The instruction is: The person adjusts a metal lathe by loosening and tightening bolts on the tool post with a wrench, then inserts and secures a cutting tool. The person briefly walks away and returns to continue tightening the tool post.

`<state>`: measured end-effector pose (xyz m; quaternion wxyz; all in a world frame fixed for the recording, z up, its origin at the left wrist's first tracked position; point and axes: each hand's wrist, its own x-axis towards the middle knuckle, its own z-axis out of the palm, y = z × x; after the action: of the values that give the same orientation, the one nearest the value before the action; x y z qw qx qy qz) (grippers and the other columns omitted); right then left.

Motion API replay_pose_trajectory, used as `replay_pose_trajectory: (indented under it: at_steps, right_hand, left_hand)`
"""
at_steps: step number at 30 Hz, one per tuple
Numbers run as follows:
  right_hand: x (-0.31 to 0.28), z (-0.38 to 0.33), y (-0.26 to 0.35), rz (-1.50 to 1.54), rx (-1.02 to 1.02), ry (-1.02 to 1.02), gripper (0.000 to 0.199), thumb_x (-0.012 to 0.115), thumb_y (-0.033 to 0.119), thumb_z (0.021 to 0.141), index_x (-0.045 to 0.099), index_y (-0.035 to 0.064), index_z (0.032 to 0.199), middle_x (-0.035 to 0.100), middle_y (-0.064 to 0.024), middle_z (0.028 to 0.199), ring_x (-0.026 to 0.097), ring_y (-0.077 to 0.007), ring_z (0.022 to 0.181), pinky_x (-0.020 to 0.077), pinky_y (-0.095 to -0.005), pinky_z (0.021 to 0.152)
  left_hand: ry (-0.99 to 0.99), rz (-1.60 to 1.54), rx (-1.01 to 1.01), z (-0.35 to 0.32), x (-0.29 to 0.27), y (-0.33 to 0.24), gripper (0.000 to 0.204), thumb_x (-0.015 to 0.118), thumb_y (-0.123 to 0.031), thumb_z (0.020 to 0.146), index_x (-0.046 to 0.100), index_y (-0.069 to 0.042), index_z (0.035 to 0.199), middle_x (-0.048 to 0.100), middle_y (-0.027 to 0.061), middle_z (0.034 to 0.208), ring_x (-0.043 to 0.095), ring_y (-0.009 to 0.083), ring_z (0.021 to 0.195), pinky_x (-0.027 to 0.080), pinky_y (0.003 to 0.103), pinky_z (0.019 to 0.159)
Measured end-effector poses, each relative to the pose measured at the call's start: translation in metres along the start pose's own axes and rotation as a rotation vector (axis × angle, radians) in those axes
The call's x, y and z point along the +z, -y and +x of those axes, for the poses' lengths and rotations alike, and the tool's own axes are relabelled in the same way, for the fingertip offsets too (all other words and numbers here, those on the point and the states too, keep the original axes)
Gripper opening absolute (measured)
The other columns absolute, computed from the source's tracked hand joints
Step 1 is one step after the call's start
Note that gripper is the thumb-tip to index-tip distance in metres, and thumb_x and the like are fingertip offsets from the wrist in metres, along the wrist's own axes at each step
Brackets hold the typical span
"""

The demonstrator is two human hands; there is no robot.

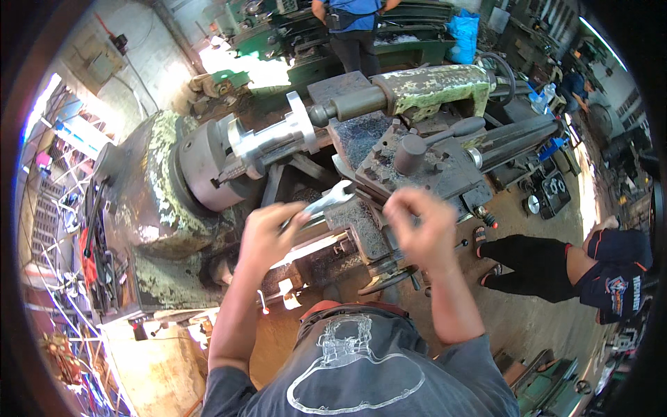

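While I have the open-end wrench gripped in the left hand, fingers wrapped around its handle, its silver head sits between both hands, angled toward the tool post; can't tell if they touch. Right hand is blurred, fingers curled, just in front of the tool post; can't tell if it's pinching anything. Beyond, I see a shiny metal workpiece between the chuck and the tailstock. Person in blue shirt at the back; another person, dark clothes, off right.
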<state>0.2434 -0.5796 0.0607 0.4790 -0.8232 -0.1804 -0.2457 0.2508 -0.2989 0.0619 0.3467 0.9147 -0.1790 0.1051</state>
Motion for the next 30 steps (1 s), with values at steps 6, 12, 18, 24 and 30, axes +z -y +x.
replay_pose_trajectory:
  at_steps: [6,12,18,24,30]
  right_hand:
    - [-0.058,0.119,-0.08,-0.571,-0.159,-0.203,0.017,0.07,0.024,0.085,0.066,0.0072,0.085,0.067,-0.0073,0.079,0.062,-0.0297,0.08,0.0443,-0.0455,0.08]
    - [-0.062,0.124,-0.117,-0.746,-0.065,-0.034,0.028,0.062,0.033,0.086,0.068,0.0099,0.072,0.066,-0.0099,0.068,0.063,-0.0314,0.077,0.043,-0.0462,0.081]
    - [-0.063,0.122,-0.116,-0.75,-0.058,-0.022,0.027,0.062,0.031,0.088,0.067,0.01,0.073,0.067,-0.0081,0.072,0.062,-0.0299,0.079,0.0408,-0.044,0.079]
    - [-0.065,0.12,-0.115,-0.763,-0.056,-0.002,0.029,0.058,0.032,0.09,0.069,0.0091,0.077,0.07,-0.009,0.078,0.063,-0.0295,0.084,0.0412,-0.047,0.083]
    - [-0.068,0.121,-0.108,-0.788,-0.005,0.07,0.03,0.055,0.032,0.09,0.073,0.0094,0.085,0.072,-0.0114,0.081,0.066,-0.0299,0.088,0.0424,-0.0501,0.09]
  left_hand:
    - [0.001,0.091,0.005,0.056,0.03,-0.004,0.023,0.069,-0.028,0.089,0.075,-0.009,0.101,0.069,0.0165,0.083,0.067,0.0349,0.078,0.052,0.042,0.07]
    - [0.03,0.092,0.006,0.063,0.025,0.0,0.025,0.07,-0.026,0.089,0.074,-0.006,0.102,0.071,0.0186,0.091,0.069,0.036,0.083,0.054,0.038,0.074]
    - [0.031,0.135,-0.065,0.059,0.026,-0.013,0.025,0.071,-0.027,0.088,0.074,-0.005,0.101,0.069,0.0217,0.087,0.068,0.0372,0.078,0.053,0.037,0.072]
    - [-0.053,0.119,-0.092,0.046,0.042,-0.018,0.025,0.071,-0.026,0.088,0.073,-0.004,0.1,0.067,0.0225,0.081,0.066,0.0375,0.072,0.052,0.037,0.068]
    - [-0.119,0.201,-0.137,0.037,0.048,-0.031,0.024,0.072,-0.023,0.089,0.073,-0.001,0.1,0.068,0.0199,0.076,0.061,0.0195,0.059,0.05,0.031,0.063]
